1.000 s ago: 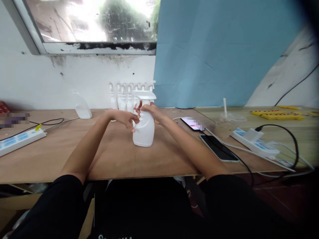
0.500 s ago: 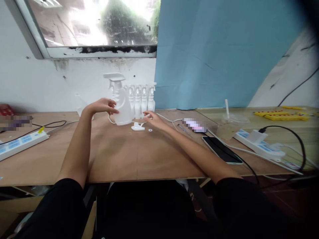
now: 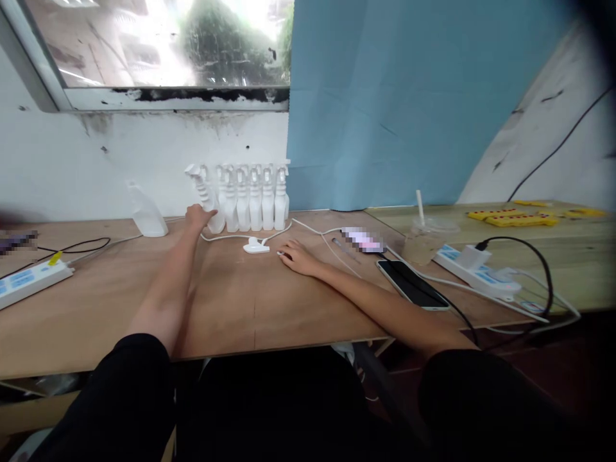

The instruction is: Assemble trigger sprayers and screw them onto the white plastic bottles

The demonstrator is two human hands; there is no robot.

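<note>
Spray bottle (image 3: 208, 200): I see it upright at the left end of the white bottle row (image 3: 254, 197), centre of the frame, against the wall; a second ago it stood mid-surface between both my hands.
Left hand (image 3: 197, 217): reached far forward, fingers wrapped loosely at the bottle's base; I judge it closed on it, though the far side is hidden.
Right hand (image 3: 296, 255): palm down on the surface (image 3: 231, 301), fingers spread loosely and holding nothing that I can see, tips at a small white ring just right of a loose white trigger piece (image 3: 256, 245).
Change: the bottle has gone from the middle back to the row, and my right hand has let go and dropped toward the small parts.
Meaning: I judge this bottle finished and parked.
Elsewhere: phone (image 3: 411, 284) and power strip (image 3: 476, 274) at right.
</note>
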